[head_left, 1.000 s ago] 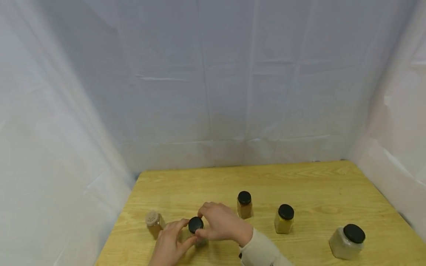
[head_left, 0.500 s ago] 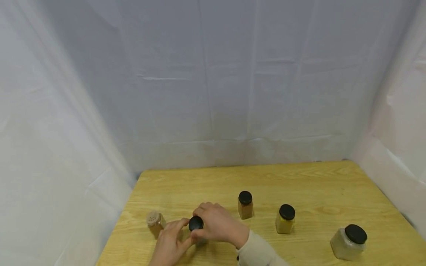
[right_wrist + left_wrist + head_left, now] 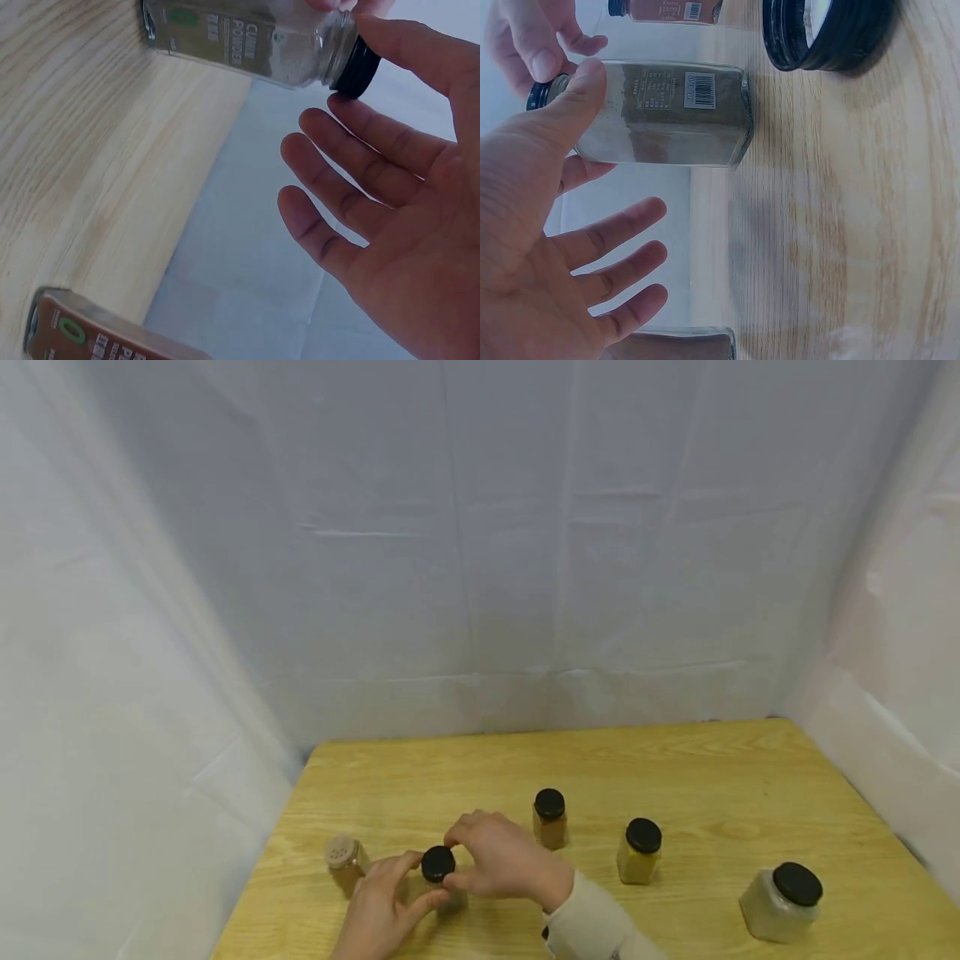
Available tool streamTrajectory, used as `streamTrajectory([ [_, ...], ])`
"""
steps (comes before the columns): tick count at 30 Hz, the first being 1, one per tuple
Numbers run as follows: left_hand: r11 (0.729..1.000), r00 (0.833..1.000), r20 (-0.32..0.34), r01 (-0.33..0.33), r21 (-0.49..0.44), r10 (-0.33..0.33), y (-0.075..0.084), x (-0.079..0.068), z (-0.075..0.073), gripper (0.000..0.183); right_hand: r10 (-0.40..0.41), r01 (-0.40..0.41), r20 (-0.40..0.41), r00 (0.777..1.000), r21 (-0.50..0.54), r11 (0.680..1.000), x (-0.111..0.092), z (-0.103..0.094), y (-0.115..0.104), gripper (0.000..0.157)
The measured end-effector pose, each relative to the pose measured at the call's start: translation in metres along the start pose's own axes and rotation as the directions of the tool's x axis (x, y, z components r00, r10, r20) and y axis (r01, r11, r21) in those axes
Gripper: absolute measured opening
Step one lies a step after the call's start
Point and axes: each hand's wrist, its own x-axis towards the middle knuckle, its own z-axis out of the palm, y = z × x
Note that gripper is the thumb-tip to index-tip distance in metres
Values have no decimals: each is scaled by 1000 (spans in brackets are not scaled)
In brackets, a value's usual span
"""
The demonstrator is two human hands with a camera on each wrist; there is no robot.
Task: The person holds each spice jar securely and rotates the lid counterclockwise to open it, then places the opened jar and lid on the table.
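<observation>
A glass jar of cumin powder (image 3: 255, 34) stands upright on the wooden table at the front left. My left hand (image 3: 378, 906) pinches its upper body between thumb and forefinger, with the other fingers spread out in the left wrist view. Across from it, my right hand (image 3: 506, 860) holds the jar's black screw lid (image 3: 438, 863) between thumb and forefinger. The lid sits on the jar's neck. Close by on the left is a brown-filled jar with a perforated shaker top (image 3: 342, 852) showing. A loose black lid (image 3: 840, 34) lies on the table in the left wrist view.
Behind my right hand stands a reddish-brown spice jar (image 3: 551, 827) with a black lid. Farther right are a yellow-filled jar (image 3: 637, 860) and a wide jar of pale contents (image 3: 772, 910), both black-lidded. White sheeting (image 3: 465, 568) encloses the table's back and sides.
My right hand's fingers close in around the lid, then shift slightly back right, still at the lid. My left hand and the jars keep their places.
</observation>
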Motion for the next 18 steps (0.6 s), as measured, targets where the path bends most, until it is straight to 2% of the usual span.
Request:
streamTrajectory([
  [6,1000,1000,21,-1,22,1,0,-1,-2,49,-14,14,5,1000,-4,1000,4,5,-6,49],
  [11,1000,1000,25,5,21,-5,2,-1,-3,49,-34,34,-8,999,-27,999,6,6,-11,48],
  [18,999,1000,6,5,46,-5,1,-2,-3,50,35,-36,-22,999,-36,999,6,8,-8,60],
])
